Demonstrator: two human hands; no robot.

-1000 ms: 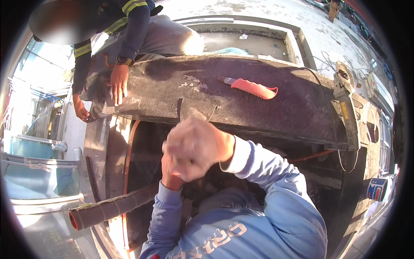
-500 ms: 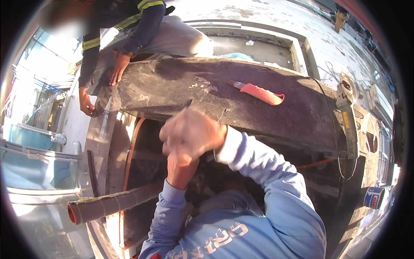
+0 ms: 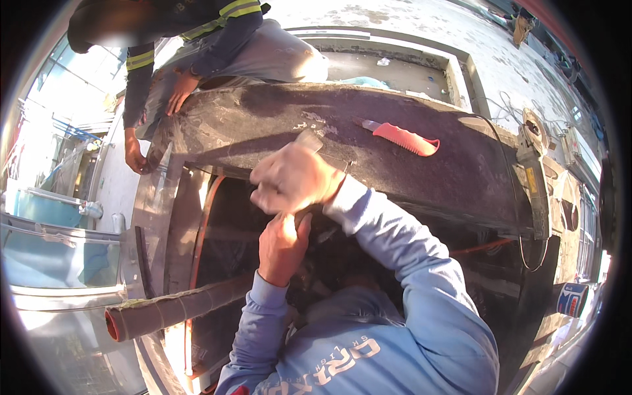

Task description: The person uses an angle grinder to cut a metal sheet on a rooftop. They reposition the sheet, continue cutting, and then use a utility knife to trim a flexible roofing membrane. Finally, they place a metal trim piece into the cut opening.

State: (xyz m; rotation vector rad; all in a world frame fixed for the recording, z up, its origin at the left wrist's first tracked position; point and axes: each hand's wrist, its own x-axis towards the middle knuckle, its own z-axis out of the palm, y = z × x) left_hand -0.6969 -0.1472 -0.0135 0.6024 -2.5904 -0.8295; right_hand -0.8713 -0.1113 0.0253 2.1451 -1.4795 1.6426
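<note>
My right hand is closed and blurred by motion, over the near edge of a dark sheet-covered ledge. From the top of its fist juts the flat, squarish grey end of a tool; its grip is hidden in my fingers. Just below, my left hand is closed with its thumb up, nearly touching the right. What it holds is hidden, though something dark shows by the thumb. On the ledge lies a utility knife with a red ribbed handle, its blade pointing left.
A co-worker's hand rests at the ledge's far left end; the other hangs lower. A dark roll sticks out left of my forearm over a dark opening. A power tool with a cord stands right, above a blue tin.
My right hand has lifted slightly off my left, and the tool's grey end has tilted and risen. The left hand's thumb now shows. The knife stays on the ledge.
</note>
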